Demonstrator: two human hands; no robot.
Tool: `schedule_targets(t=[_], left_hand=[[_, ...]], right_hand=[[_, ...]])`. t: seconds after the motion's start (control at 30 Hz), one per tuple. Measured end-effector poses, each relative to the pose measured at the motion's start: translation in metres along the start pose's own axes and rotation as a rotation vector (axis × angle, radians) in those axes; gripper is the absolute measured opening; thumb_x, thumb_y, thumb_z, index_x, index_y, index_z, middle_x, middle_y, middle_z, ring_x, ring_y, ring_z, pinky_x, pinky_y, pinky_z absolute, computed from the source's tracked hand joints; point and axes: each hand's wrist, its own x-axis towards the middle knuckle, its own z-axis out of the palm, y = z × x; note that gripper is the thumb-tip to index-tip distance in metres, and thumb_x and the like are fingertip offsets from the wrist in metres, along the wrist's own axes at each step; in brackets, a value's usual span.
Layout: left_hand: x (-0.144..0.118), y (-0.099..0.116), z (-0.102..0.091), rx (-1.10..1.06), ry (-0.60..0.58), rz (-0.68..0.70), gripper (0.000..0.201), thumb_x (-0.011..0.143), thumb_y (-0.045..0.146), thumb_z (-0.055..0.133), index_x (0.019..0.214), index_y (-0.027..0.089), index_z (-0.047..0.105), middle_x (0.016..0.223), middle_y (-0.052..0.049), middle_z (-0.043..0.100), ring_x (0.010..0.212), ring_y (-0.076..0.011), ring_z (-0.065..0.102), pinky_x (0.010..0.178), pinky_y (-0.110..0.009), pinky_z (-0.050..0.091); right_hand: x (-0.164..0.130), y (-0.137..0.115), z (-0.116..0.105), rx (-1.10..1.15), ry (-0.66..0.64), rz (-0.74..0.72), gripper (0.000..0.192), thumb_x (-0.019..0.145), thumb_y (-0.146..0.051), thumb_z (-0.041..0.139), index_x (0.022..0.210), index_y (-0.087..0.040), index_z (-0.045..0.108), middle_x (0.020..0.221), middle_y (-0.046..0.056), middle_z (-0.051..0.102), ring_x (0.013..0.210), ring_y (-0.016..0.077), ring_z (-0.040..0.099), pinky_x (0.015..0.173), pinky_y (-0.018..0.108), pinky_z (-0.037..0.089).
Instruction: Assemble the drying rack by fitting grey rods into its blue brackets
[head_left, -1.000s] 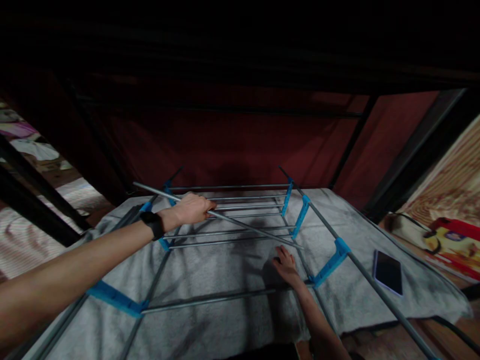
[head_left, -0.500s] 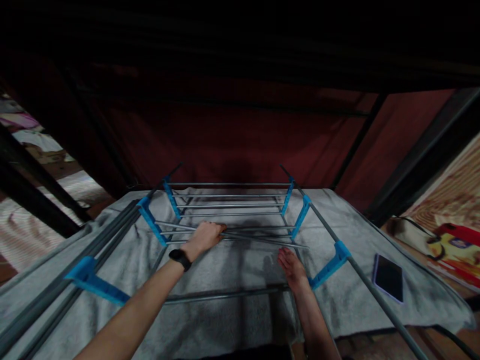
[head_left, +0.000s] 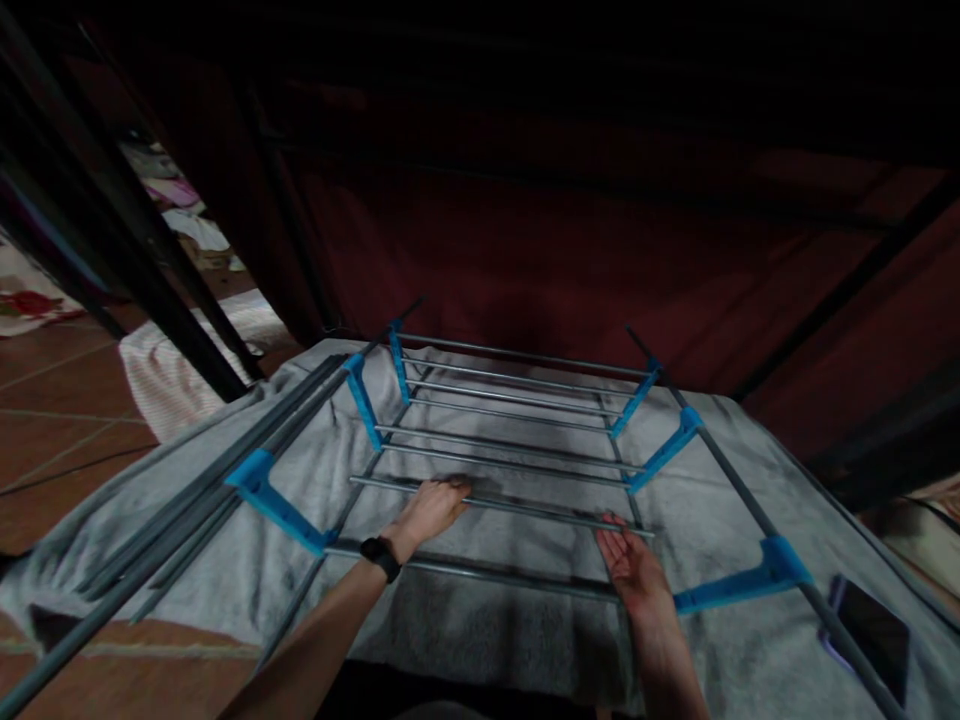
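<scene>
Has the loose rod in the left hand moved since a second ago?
Yes. The loose rod has swung from slanting across the rack's rungs to lying parallel with them, gripped by the left hand.

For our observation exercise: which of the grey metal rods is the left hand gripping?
The loose rod nearest the person; the left hand grips it, while the others sit fixed between blue brackets.

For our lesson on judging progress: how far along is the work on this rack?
Done: several rods sit between the blue brackets. In hand: the left hand grips a loose rod, the right hand open under its end. Left: the nearest brackets hold just one rod.
</scene>
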Motion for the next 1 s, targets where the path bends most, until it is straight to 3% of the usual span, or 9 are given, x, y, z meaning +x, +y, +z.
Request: schedule_targets(t=[0.2,0.33,0.53,0.63,0.83,1.0], left_hand=[[-0.003,-0.008,0.018,-0.04,0.048,0.032,0.022,0.101,0.024,0.05,0.109,0.021,0.071,0.113,-0.008,0.076,0.105,-0.0245,0.073,0.09,-0.032,0.052],[-0.003,-0.01,0.024,-0.032,0.079,0.075,0.023,0.101,0.02,0.049,0.11,0.022,0.07,0.111,-0.006,0.076,0.103,-0.0225,0.072,0.09,-0.031,0.052],[0.002,-0.007,0.032,-0.006,0.11,0.123,0.023,0.099,0.014,0.048,0.106,0.019,0.07,0.104,-0.008,0.075,0.097,-0.0228,0.072,0.088,-0.034,0.051],[0.005,-0.007,0.034,0.027,0.123,0.161,0.027,0.095,0.006,0.047,0.106,0.018,0.069,0.102,-0.009,0.074,0.094,-0.0223,0.071,0.086,-0.034,0.051],[0.009,-0.008,0.038,0.087,0.15,0.205,0.024,0.096,0.007,0.048,0.108,0.018,0.066,0.103,-0.009,0.073,0.095,-0.0219,0.07,0.087,-0.034,0.05],[0.012,-0.007,0.046,0.099,0.178,0.203,0.023,0.097,0.008,0.047,0.109,0.018,0.063,0.102,-0.009,0.072,0.095,-0.022,0.069,0.091,-0.036,0.049]], right_hand=[[0.021,-0.002,-0.008,-0.002,0.157,0.13,0.011,0.076,-0.017,0.07,0.086,-0.023,0.07,0.103,0.007,0.075,0.114,0.0225,0.069,0.108,0.038,0.053],[0.025,-0.004,-0.009,-0.004,0.18,0.146,0.009,0.083,-0.018,0.065,0.088,-0.024,0.071,0.113,0.007,0.074,0.126,0.0215,0.063,0.114,0.039,0.047],[0.032,-0.003,-0.019,-0.117,0.102,0.089,0.022,0.077,-0.015,0.063,0.095,-0.025,0.07,0.134,0.008,0.066,0.138,0.0221,0.053,0.118,0.04,0.042],[0.038,-0.003,-0.023,-0.159,0.097,0.073,0.02,0.076,-0.019,0.062,0.092,-0.028,0.07,0.138,0.008,0.064,0.139,0.0233,0.052,0.119,0.043,0.041],[0.038,0.001,-0.024,-0.143,0.064,0.035,0.023,0.076,-0.018,0.062,0.094,-0.03,0.071,0.133,0.007,0.067,0.14,0.0234,0.051,0.121,0.044,0.04],[0.035,0.005,-0.026,-0.201,0.03,-0.009,0.022,0.075,-0.022,0.062,0.096,-0.024,0.068,0.126,0.011,0.069,0.139,0.0267,0.052,0.121,0.051,0.039]])
